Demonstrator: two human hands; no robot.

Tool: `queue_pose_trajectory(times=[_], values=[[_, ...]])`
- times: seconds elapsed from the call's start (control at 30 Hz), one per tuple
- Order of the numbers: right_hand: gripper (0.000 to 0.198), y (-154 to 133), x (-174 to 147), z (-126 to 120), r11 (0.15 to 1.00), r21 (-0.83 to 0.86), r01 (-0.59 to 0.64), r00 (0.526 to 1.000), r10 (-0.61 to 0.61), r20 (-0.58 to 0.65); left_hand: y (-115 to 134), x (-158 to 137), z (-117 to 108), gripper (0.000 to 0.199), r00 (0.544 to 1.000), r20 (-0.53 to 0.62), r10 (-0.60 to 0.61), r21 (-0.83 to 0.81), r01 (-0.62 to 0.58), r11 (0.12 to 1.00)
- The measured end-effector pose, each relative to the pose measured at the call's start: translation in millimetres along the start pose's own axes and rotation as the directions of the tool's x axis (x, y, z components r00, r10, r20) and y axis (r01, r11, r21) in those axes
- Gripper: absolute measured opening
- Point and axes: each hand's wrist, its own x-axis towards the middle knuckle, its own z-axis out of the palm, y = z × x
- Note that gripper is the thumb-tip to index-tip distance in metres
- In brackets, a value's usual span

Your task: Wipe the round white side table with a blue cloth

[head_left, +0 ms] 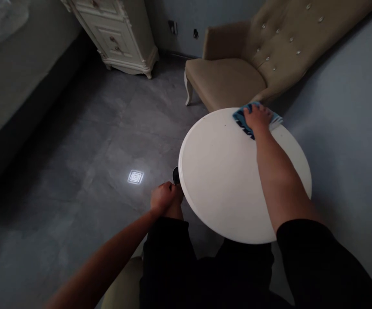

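My right hand [257, 116] presses a blue cloth [244, 122] with dark and white markings onto the far edge of a round white table [218, 171]. Its fingers lie over the cloth, which sticks out on both sides. A few tiny dark specks show on the tabletop near the cloth. My left hand [164, 198] is curled into a fist on my bare left knee, left of the table. No object shows in it. Just beyond the fist, a dark round-ended thing [175, 175] is partly hidden by the table's rim.
A tan tufted armchair [227, 79] stands right behind the table, with the wall [350, 116] to the right. An ornate white cabinet [124, 43] is at the back. A bed [18, 77] fills the upper left. A bright square pattern [135, 177] shows on the grey tiled floor [86, 171].
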Motion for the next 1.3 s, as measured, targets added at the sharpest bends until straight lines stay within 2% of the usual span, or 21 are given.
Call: queue_pose_trajectory(times=[0.07, 0.13, 0.23, 0.33, 0.4, 0.47, 0.53, 0.63, 0.7, 0.77, 0.87, 0.97, 1.03, 1.1, 1.2, 1.3], values=[[0.066, -56, -6, 13, 0.986, 0.028, 0.162, 0.986, -0.162, 0.037, 0, 0, -1, 0.044, 1.0, -0.007, 0.007, 0.008, -0.006, 1.0], [0.064, -110, -25, 23, 0.945, 0.048, 0.323, 0.942, -0.326, 0.082, -1, 0, -2, 0.043, 1.0, -0.021, 0.004, 0.019, -0.004, 1.0], [0.061, -175, -79, 30, 0.839, 0.086, 0.537, 0.824, -0.543, 0.163, -2, -2, -3, 0.042, 0.999, -0.051, -0.003, 0.019, 0.004, 1.0], [0.058, -206, -153, 27, 0.712, 0.133, 0.69, 0.682, -0.701, 0.208, -7, -5, -3, 0.041, 0.997, -0.08, -0.011, 0.014, 0.012, 1.0], [0.052, -204, -209, 21, 0.636, 0.152, 0.757, 0.606, -0.769, 0.201, -12, -7, -2, 0.041, 0.995, -0.097, -0.025, 0.009, 0.026, 1.0], [0.051, -186, -266, 12, 0.558, 0.18, 0.811, 0.53, -0.829, 0.182, -18, -9, -1, 0.043, 0.993, -0.113, -0.04, -0.004, 0.04, 0.999], [0.055, -153, -321, 2, 0.489, 0.208, 0.847, 0.463, -0.871, 0.163, -22, -13, 1, 0.044, 0.99, -0.132, -0.042, -0.017, 0.04, 0.999], [0.062, -87, -391, -17, 0.456, 0.203, 0.867, 0.434, -0.889, 0.145, -24, -18, 4, 0.044, 0.987, -0.159, -0.015, -0.02, 0.012, 1.0], [0.067, -37, -429, -29, 0.481, 0.181, 0.858, 0.459, -0.876, 0.151, -23, -20, 6, 0.044, 0.986, -0.167, 0.004, -0.014, -0.006, 1.0], [0.068, 13, -458, -39, 0.544, 0.16, 0.824, 0.516, -0.836, 0.185, -20, -22, 9, 0.044, 0.986, -0.163, 0.014, -0.009, -0.015, 1.0], [0.071, 83, -486, -48, 0.708, 0.114, 0.698, 0.675, -0.702, 0.227, -17, -21, 12, 0.045, 0.988, -0.151, 0.028, 0.004, -0.027, 1.0], [0.08, 145, -491, -50, 0.865, 0.039, 0.5, 0.846, -0.498, 0.193, -16, -18, 14, 0.044, 0.988, -0.146, 0.046, 0.023, -0.043, 0.999], [0.083, 181, -479, -49, 0.933, -0.009, 0.36, 0.926, -0.355, 0.13, -16, -15, 15, 0.044, 0.988, -0.144, 0.061, 0.028, -0.057, 0.998], [0.08, 213, -452, -49, 0.972, -0.051, 0.23, 0.972, -0.227, 0.065, -14, -14, 15, 0.044, 0.988, -0.136, 0.066, 0.024, -0.064, 0.998], [0.077, 253, -389, -49, 0.993, -0.102, 0.065, 0.998, -0.064, 0.011, -10, -15, 12, 0.044, 0.993, -0.11, 0.053, 0.008, -0.053, 0.999], [0.08, 275, -308, -51, 0.99, -0.106, -0.096, 0.995, 0.096, 0.004, -5, -15, 8, 0.043, 0.996, -0.08, 0.033, -0.007, -0.034, 0.999]])
